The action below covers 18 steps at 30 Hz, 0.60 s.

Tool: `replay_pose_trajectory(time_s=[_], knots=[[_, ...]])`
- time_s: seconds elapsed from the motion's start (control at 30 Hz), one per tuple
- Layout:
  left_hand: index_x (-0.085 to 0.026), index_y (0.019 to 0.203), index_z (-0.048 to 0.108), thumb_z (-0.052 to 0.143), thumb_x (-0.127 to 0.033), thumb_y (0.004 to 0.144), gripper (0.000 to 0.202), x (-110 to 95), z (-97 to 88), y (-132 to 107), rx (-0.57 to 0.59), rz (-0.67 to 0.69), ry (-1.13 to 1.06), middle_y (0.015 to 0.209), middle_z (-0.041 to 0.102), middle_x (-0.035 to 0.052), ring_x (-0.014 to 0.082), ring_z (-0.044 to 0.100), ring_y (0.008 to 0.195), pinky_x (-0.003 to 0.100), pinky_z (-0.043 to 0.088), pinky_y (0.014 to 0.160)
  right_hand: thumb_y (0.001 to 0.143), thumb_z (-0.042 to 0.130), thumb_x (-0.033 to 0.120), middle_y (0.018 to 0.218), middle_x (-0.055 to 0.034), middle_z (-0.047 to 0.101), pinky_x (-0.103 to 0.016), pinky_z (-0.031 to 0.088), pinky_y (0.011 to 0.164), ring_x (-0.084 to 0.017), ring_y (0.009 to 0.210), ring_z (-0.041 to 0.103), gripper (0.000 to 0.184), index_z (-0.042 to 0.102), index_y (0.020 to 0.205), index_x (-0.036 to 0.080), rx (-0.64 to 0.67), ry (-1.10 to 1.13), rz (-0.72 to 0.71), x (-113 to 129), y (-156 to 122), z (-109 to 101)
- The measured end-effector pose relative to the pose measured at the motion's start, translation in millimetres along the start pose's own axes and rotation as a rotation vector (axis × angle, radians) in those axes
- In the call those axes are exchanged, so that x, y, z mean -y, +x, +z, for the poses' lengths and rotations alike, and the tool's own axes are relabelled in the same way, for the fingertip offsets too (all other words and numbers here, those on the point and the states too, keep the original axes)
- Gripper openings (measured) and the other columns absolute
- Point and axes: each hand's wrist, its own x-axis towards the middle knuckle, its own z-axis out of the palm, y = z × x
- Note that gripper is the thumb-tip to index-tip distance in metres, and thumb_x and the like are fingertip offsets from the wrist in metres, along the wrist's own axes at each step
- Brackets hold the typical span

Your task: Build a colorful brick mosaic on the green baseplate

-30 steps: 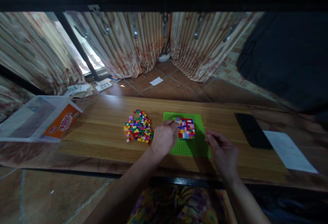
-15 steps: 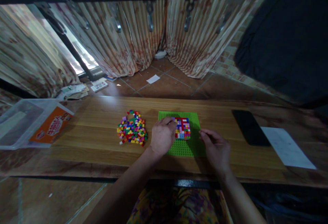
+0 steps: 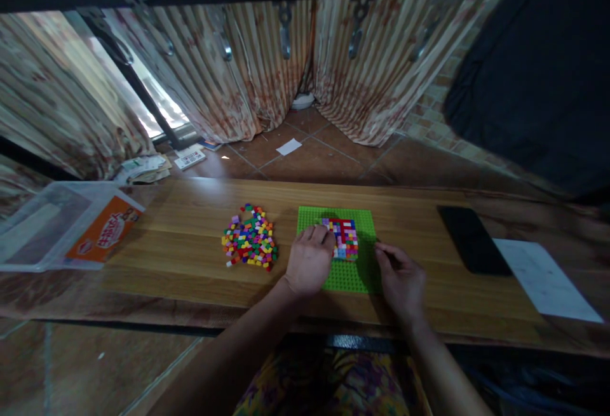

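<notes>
A green studded baseplate (image 3: pixel 351 281) lies on the wooden table, bearing a block of small colourful bricks (image 3: pixel 347 238) with red lines running through it. My left hand (image 3: pixel 312 257) rests over the plate's left part, fingers curled down at the left side of the brick block; its fingertips and anything under them are hidden. At the plate's right edge, my right hand (image 3: pixel 401 276) is closed, thumb and forefinger pinched together near the rim. Whether a brick is between them is too small to tell. Left of the plate lies a pile of loose bricks (image 3: pixel 250 238) in many colours.
A clear plastic box (image 3: pixel 52 225) with an orange label stands at the table's left end. Toward the right lie a black flat tablet-like object (image 3: pixel 471 238) and a white sheet of paper (image 3: pixel 548 279). Curtains (image 3: pixel 267 73) hang beyond the table.
The whole view has shifted slightly, moving the scene to the right. My left hand's fingers have flattened lower along the brick block's left side. My right hand stays at the plate's edge.
</notes>
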Motion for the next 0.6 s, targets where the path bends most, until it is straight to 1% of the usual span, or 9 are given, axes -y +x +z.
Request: replay_pose_trajectory(time_s=[0.17,0.23,0.27,0.33,0.4,0.43,0.53,0.6], knots=[[-0.016,0.103,0.064,0.046,-0.015,0.091,0.022,0,-0.2,-1,0.002,0.031,0.035,0.108,0.064,0.0095,0.0233,0.058,0.097,0.038,0.050,0.084,0.081,0.062,0.043,0.095,-0.0097,0.074,-0.040,0.052,0.085,-0.023,0.089,0.068,0.029,0.073,0.090,0.018,-0.024,0.018,0.010,-6,-2,0],[-0.017,0.111,0.062,0.047,-0.013,0.090,0.026,3,-2.3,-5,-0.049,0.016,-0.010,0.114,0.063,0.0090,0.0226,0.058,0.101,0.038,0.050,0.088,0.081,0.063,0.045,0.095,-0.0099,0.074,-0.040,0.052,0.085,-0.023,0.089,0.068,0.030,0.073,0.090,0.017,-0.043,0.042,0.016,-7,-1,-3],[-0.017,0.116,0.060,0.048,-0.012,0.089,0.030,6,-3.7,-9,-0.094,-0.005,-0.045,0.117,0.062,0.0087,0.0219,0.057,0.102,0.037,0.050,0.090,0.081,0.063,0.045,0.095,-0.0100,0.074,-0.041,0.052,0.085,-0.023,0.089,0.068,0.031,0.072,0.091,0.017,-0.055,0.041,0.015,-9,0,-6],[-0.018,0.120,0.058,0.047,-0.010,0.088,0.035,12,-7.3,-20,-0.220,-0.085,-0.130,0.116,0.062,0.0086,0.0199,0.058,0.103,0.034,0.050,0.093,0.081,0.063,0.046,0.095,-0.0103,0.074,-0.043,0.052,0.086,-0.024,0.089,0.068,0.032,0.072,0.091,0.017,-0.084,0.011,0.004,-13,1,-13],[-0.017,0.116,0.059,0.047,-0.010,0.089,0.031,22,-11.3,-36,-0.353,-0.212,-0.207,0.108,0.064,0.0082,0.0184,0.059,0.101,0.032,0.051,0.091,0.080,0.063,0.046,0.096,-0.0107,0.074,-0.044,0.052,0.087,-0.025,0.090,0.068,0.032,0.072,0.092,0.017,-0.109,-0.040,-0.005,-18,1,-21],[-0.017,0.112,0.061,0.047,-0.011,0.089,0.027,27,-13.4,-46,-0.394,-0.278,-0.237,0.105,0.064,0.0079,0.0179,0.060,0.098,0.031,0.051,0.090,0.081,0.063,0.046,0.097,-0.0110,0.074,-0.044,0.052,0.087,-0.025,0.090,0.068,0.033,0.072,0.092,0.017,-0.111,-0.065,-0.008,-20,0,-25],[-0.018,0.100,0.063,0.050,-0.013,0.088,0.018,41,-18.6,-77,-0.413,-0.423,-0.267,0.095,0.066,0.0060,0.0174,0.062,0.091,0.030,0.053,0.083,0.082,0.061,0.046,0.097,-0.0116,0.074,-0.042,0.052,0.085,-0.026,0.089,0.069,0.034,0.072,0.094,0.016,-0.106,-0.128,-0.038,-24,-1,-30],[-0.019,0.095,0.063,0.051,-0.014,0.088,0.016,47,-20.4,-97,-0.388,-0.486,-0.289,0.093,0.066,0.0046,0.0162,0.063,0.087,0.029,0.053,0.080,0.083,0.060,0.047,0.096,-0.0118,0.074,-0.041,0.053,0.083,-0.026,0.088,0.069,0.035,0.072,0.094,0.016,-0.107,-0.174,-0.084,-24,-2,-31]])
